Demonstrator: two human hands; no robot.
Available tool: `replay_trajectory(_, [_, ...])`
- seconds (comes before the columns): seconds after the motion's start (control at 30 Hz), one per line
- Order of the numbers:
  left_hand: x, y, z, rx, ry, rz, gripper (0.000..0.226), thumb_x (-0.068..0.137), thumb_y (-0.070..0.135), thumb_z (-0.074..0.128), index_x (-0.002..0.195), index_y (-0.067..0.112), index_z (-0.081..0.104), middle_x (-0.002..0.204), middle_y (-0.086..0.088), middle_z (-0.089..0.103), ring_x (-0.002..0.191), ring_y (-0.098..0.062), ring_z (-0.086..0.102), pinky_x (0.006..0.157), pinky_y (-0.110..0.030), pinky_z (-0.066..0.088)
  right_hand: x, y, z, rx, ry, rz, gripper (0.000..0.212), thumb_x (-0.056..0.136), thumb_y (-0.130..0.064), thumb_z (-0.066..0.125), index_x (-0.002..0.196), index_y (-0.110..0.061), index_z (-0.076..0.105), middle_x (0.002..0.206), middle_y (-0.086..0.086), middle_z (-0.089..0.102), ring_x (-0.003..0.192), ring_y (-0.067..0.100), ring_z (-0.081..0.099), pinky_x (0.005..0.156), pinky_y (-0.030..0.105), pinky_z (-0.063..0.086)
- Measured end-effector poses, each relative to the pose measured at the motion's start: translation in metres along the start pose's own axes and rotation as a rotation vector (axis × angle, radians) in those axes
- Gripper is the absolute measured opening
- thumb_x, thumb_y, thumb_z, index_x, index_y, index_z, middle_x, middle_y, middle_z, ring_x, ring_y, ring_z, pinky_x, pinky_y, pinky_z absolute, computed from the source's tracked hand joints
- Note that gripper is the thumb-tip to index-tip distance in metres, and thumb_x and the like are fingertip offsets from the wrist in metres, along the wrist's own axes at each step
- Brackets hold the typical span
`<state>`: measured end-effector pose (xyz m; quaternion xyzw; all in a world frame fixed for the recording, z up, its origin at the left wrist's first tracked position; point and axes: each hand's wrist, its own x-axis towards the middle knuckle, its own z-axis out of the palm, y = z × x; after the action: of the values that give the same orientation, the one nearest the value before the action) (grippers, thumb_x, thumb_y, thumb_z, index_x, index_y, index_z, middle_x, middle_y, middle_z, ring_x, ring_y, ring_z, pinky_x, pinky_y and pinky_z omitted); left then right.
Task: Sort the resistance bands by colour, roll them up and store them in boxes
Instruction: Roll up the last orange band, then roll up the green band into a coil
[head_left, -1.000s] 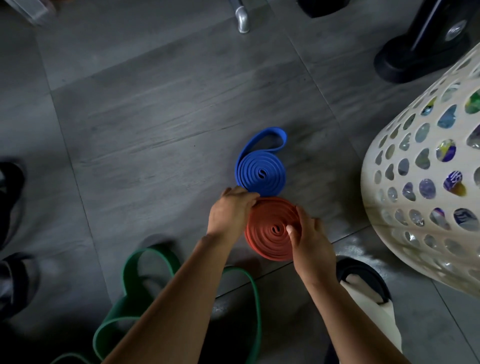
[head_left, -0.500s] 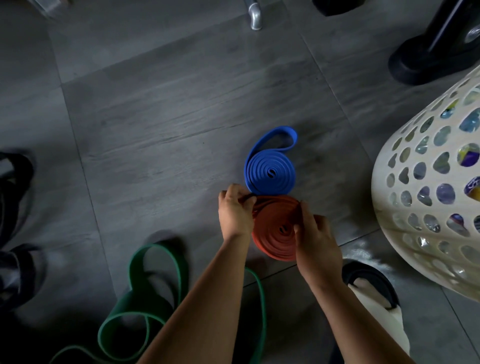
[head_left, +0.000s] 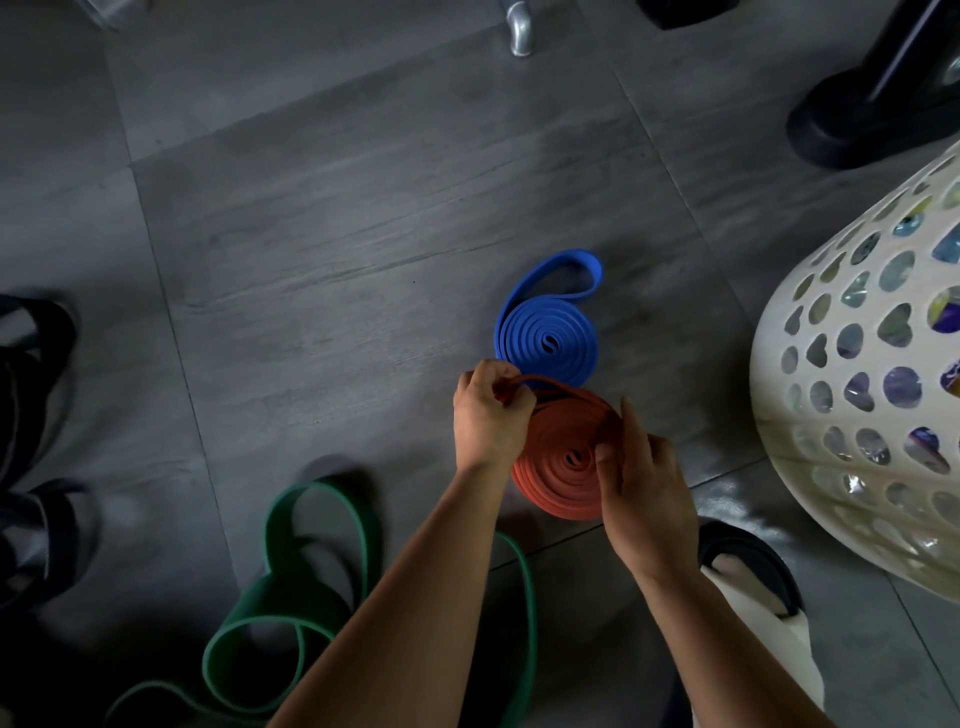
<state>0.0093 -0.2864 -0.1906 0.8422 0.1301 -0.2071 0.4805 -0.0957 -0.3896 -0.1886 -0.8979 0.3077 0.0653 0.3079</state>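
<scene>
- Head view, position: orange band (head_left: 563, 467) lies flat on the grey floor (head_left: 363, 208), at 4 o'clock from frame centre; it is wound into a spiral coil; its outermost loop stands off the coil at 11 o'clock, not yet wrapped down.
- Left hand (head_left: 491, 415): fingers curled; pinches that loose outer loop at the coil's 11 o'clock edge.
- Right hand (head_left: 644, 483): thumb pressed on the coil face near the core; fingers laid along the rim at 3 o'clock; grips the coil and steadies it.
- Blue band (head_left: 548, 345): coiled, at 12 o'clock of the orange coil, just beside it; contact cannot be told; a tail loop stands open at its own 12 o'clock.
- Green band (head_left: 317, 545): unrolled; loose loops at 7 o'clock of the orange coil; partly hidden by the left forearm.
- Progress, as a judgement: colours lie separate; two of three visible bands are coiled; remaining: close the orange tail, roll the green, store all three; no box is in view; a perforated white basket (head_left: 857, 364) stands at 3 o'clock of the frame.
- Appearance: orange band is a flat, matte strip; turns are tight at the core, looser at the rim; release would probably let it spring open.
</scene>
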Motion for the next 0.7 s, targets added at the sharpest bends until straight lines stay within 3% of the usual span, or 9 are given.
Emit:
replay_trajectory(0.1, [0.000,0.002,-0.002,0.026,0.016,0.022,0.026,0.082,0.009,0.058,0.107,0.013,0.060,0.108,0.001,0.049,0.104,-0.016,0.052,0.082,-0.021,0.038,0.001,0.000,0.000,-0.041,0.054,-0.009,0.075,0.083,-0.060,0.025,0.141,-0.014,0.037,0.112,0.022,0.056,0.097,0.040,0.057,0.078,0.048,0.048])
replay_trajectory(0.3, [0.001,0.003,-0.024,0.010,0.107,0.013,0.033,0.082,0.011,0.060,0.115,0.009,0.055,0.114,-0.008,0.057,0.102,-0.019,0.056,0.078,-0.019,0.037,0.005,-0.009,-0.004,-0.007,0.085,-0.026,0.082,0.080,-0.062,0.022,0.139,-0.008,0.039,0.128,0.025,0.050,0.112,0.043,0.050,0.088,0.053,0.041])
replay_trajectory(0.43, [-0.009,-0.020,-0.090,-0.013,0.299,0.019,0.029,0.080,0.010,0.060,0.108,0.002,0.059,0.106,-0.012,0.060,0.090,-0.022,0.057,0.073,-0.016,0.039,0.006,-0.038,-0.008,0.029,0.202,-0.207,0.065,0.086,-0.045,0.036,0.131,0.001,0.047,0.121,0.030,0.054,0.103,0.047,0.054,0.086,0.051,0.044])
replay_trajectory(0.5, [-0.031,-0.043,-0.129,0.001,0.392,-0.009,0.024,0.083,0.000,0.058,0.107,-0.002,0.059,0.100,-0.013,0.059,0.087,-0.019,0.054,0.064,-0.004,0.036,0.000,-0.058,-0.004,0.023,0.275,-0.346,0.053,0.086,-0.034,0.043,0.125,0.002,0.052,0.114,0.027,0.059,0.096,0.042,0.057,0.083,0.045,0.047])
replay_trajectory(0.57, [-0.060,-0.073,-0.163,0.004,0.481,-0.070,0.020,0.083,-0.005,0.056,0.103,-0.001,0.059,0.095,-0.011,0.058,0.086,-0.021,0.054,0.063,-0.002,0.036,-0.012,-0.077,0.008,0.075,0.211,-0.491,0.044,0.085,-0.028,0.047,0.118,0.000,0.057,0.110,0.021,0.062,0.097,0.032,0.054,0.085,0.039,0.042])
replay_trajectory(0.6, [-0.075,-0.088,-0.176,0.006,0.513,-0.102,0.020,0.083,-0.005,0.055,0.102,0.001,0.060,0.094,-0.011,0.058,0.086,-0.024,0.055,0.067,-0.009,0.039,-0.020,-0.085,0.015,0.105,0.135,-0.563,0.040,0.084,-0.025,0.048,0.114,-0.001,0.059,0.107,0.019,0.064,0.097,0.028,0.052,0.086,0.037,0.040])
replay_trajectory(0.63, [-0.090,-0.102,-0.186,0.012,0.529,-0.133,0.019,0.083,-0.004,0.055,0.101,0.003,0.060,0.094,-0.010,0.058,0.086,-0.026,0.056,0.070,-0.019,0.041,-0.030,-0.091,0.023,0.112,0.044,-0.625,0.036,0.082,-0.021,0.050,0.110,-0.002,0.062,0.103,0.016,0.065,0.096,0.025,0.053,0.086,0.035,0.040])
replay_trajectory(0.7, [-0.121,-0.127,-0.197,0.012,0.511,-0.194,0.015,0.083,0.001,0.057,0.097,0.007,0.059,0.092,-0.010,0.058,0.083,-0.026,0.054,0.069,-0.024,0.036,-0.052,-0.096,0.037,-0.009,-0.240,-0.686,0.040,0.075,-0.014,0.059,0.114,-0.007,0.062,0.105,0.012,0.066,0.098,0.028,0.058,0.086,0.035,0.044])
